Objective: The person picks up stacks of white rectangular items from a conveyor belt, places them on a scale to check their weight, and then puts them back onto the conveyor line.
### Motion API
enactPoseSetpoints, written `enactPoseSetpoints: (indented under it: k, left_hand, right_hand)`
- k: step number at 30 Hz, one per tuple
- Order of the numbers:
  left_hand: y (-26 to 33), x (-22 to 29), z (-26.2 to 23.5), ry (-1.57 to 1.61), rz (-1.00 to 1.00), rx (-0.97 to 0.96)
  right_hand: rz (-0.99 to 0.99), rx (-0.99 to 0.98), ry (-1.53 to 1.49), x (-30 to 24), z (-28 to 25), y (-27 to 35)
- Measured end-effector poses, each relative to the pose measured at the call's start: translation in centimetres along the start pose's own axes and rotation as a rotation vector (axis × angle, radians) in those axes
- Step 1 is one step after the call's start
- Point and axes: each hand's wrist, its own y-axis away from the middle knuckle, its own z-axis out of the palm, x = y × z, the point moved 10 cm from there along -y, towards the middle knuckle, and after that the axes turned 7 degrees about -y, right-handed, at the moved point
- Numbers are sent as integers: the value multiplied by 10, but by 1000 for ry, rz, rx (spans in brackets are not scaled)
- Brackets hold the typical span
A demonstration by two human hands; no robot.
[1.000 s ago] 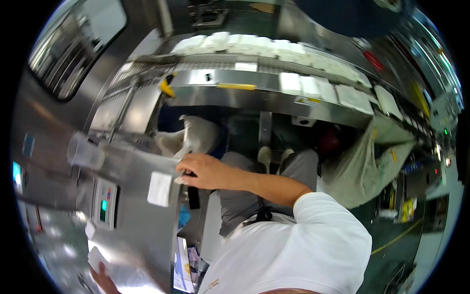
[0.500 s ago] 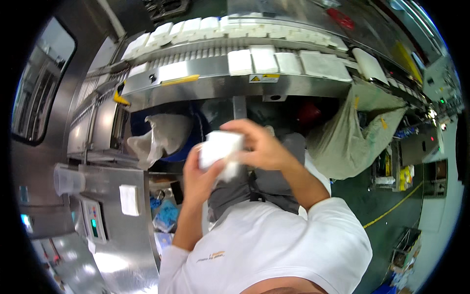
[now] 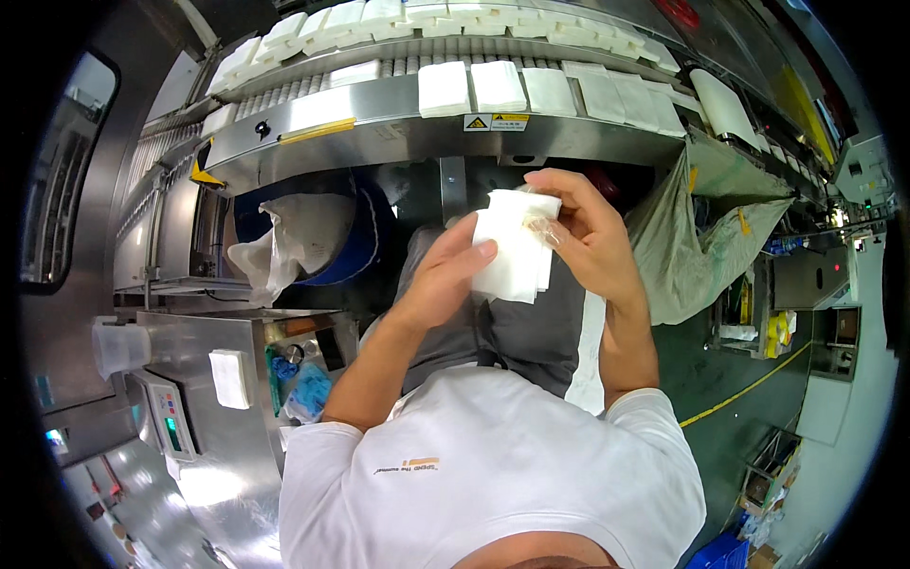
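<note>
White, folded-looking paper stack now gripped in both hands, held up on near side of conveyor. Blurred half a sec ago; now sharp & apparently steadier. Also shifted a bit right along conveyor, together w/ both hands. A sec ago: left hand out over desk, right hand by desk's edge, i.e. well apart; now both on one stack. Means, prob., closer handling of edges & layers, not mere carrying; judged from pose only.

Stack vs. hands: directly betw. them, touching each. Left hand: closed on left edge, thumb on near face, fingers mostly hidden behind. Right hand: pinching upper right part; clear film-like bit by thumb, too small to ID. Layers showing unevenly toward lower right corner.

On conveyor's near edge, past hands: row of white stacks. Left of conveyor's middle & nearer body: desk w/ second white stack, untouched, plus scale. Near side of conveyor's left half: blue bin w/ pale bag.
</note>
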Motion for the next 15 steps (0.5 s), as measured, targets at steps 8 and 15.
enactPoseSetpoints:
  k: [8,15]
  left_hand:
    - [8,30,6,-319,286,90]
    - [19,38,2,-305,339,74]
  right_hand:
    - [-428,29,660,-57,25,-1]
    - [-483,3,696,-81,47,7]
